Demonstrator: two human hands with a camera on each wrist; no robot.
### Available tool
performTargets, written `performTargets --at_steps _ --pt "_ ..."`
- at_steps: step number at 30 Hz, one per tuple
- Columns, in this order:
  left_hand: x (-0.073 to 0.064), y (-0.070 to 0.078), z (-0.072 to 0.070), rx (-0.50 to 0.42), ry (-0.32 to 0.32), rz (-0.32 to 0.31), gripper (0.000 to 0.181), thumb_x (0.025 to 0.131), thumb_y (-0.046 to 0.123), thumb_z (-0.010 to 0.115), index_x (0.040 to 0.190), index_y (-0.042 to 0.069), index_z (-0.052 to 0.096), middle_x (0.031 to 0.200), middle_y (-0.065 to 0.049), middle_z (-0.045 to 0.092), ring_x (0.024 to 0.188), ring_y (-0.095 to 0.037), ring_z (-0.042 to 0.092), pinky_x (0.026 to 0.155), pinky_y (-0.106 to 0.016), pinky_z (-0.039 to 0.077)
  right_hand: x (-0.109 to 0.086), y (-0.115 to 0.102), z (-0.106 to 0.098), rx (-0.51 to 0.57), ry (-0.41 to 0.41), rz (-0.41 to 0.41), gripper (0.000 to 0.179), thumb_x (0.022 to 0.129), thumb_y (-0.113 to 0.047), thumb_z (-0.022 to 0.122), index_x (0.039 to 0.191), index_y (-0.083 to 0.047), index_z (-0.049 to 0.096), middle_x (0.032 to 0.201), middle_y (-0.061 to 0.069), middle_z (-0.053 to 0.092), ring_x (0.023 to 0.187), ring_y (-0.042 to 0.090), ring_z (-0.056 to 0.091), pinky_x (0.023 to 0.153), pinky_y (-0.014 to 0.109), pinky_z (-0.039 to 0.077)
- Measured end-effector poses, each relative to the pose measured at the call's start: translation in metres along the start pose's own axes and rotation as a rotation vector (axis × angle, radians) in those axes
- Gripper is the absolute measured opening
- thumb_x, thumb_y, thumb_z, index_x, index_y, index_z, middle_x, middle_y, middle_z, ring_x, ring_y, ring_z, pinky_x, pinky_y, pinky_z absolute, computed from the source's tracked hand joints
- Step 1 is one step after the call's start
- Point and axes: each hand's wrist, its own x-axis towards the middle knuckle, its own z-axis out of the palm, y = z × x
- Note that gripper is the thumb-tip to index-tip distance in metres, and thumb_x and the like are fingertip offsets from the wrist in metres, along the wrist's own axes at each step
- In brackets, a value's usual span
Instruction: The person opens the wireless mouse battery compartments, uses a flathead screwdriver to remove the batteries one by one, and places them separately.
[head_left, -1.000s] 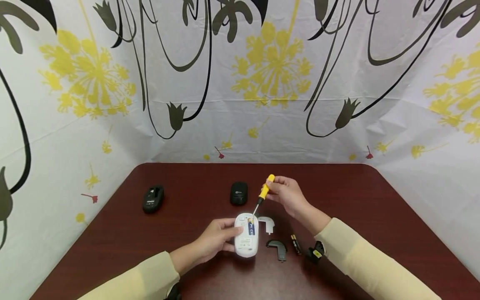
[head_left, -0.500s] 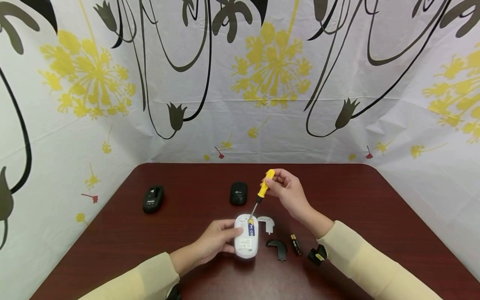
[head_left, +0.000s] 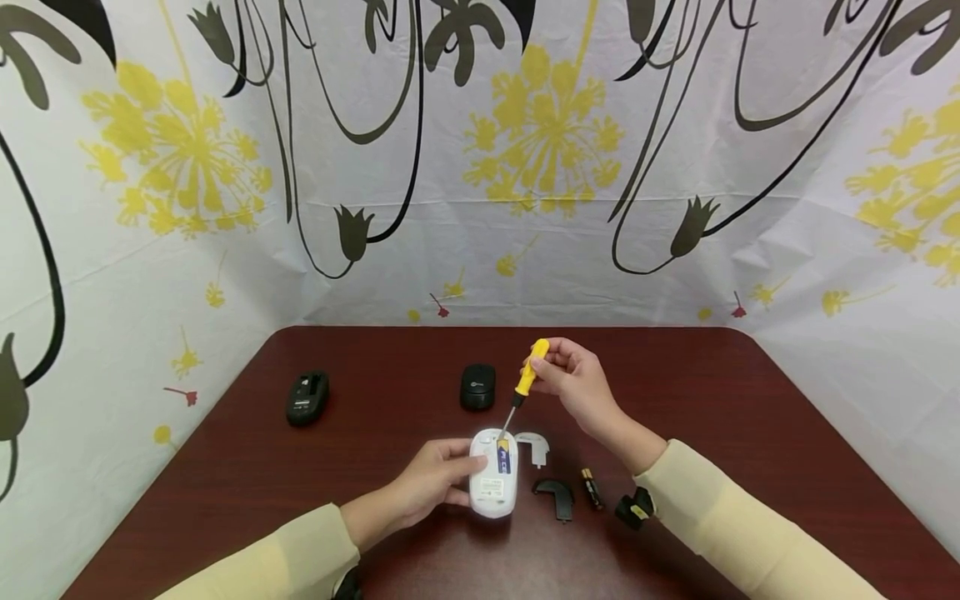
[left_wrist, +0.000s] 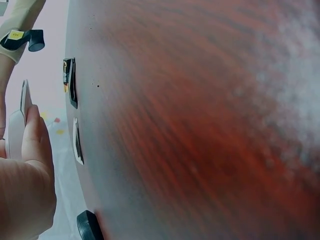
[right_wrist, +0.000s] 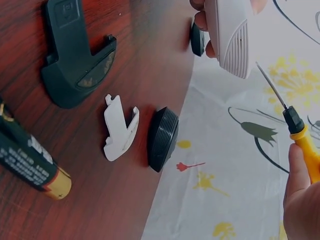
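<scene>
In the head view my left hand grips a white computer mouse by its left side, thumb over the underside, which faces up. A blue and yellow battery lies in its open compartment. My right hand holds a screwdriver by its yellow handle, blade slanting down to the battery's far end. Whether the tip touches the battery I cannot tell; the right wrist view shows the blade close by the mouse. Seen from the left wrist, my hand holds the mouse above the table.
Right of the white mouse lie a white battery cover, a black battery cover and a loose battery. A black mouse stands behind them. Another black mouse lies upside down at the left. A patterned cloth hangs behind the table.
My right hand has risen slightly, and the screwdriver tip has shifted a little left, to the battery's far end. The white mouse, in my left hand, has moved very slightly nearer.
</scene>
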Motion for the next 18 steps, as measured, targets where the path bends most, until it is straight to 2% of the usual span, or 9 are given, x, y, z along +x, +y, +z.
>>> performTargets --at_steps 6,13,18 --pt "-0.001 0.001 0.001 0.012 -0.015 0.007 0.045 0.095 0.010 0.060 0.133 -0.011 0.049 0.100 -0.015 0.069 0.083 -0.020 0.067 0.063 -0.030 0.058 0.004 0.002 -0.002 0.007 0.010 0.080 0.022 0.096 -0.003 0.060 0.113 0.009 0.055 0.100 0.020 0.063 0.086 0.021 0.068 0.084 0.051 0.053" --pt "0.000 -0.001 0.002 0.015 -0.020 0.016 0.044 0.095 0.007 0.060 0.133 -0.012 0.050 0.102 -0.016 0.068 0.085 -0.022 0.067 0.066 -0.035 0.059 0.014 0.015 -0.005 0.009 0.077 0.302 0.019 0.096 -0.005 0.059 0.107 0.009 0.055 0.095 0.012 0.063 0.077 0.017 0.066 0.073 0.032 0.058" --pt "-0.001 -0.004 0.003 0.018 -0.023 0.014 0.042 0.095 0.006 0.059 0.132 -0.013 0.050 0.102 -0.017 0.068 0.087 -0.024 0.067 0.067 -0.038 0.059 0.017 0.025 -0.006 0.028 0.093 0.412 0.019 0.097 -0.005 0.058 0.109 0.009 0.053 0.096 0.014 0.060 0.075 0.016 0.066 0.071 0.030 0.058"
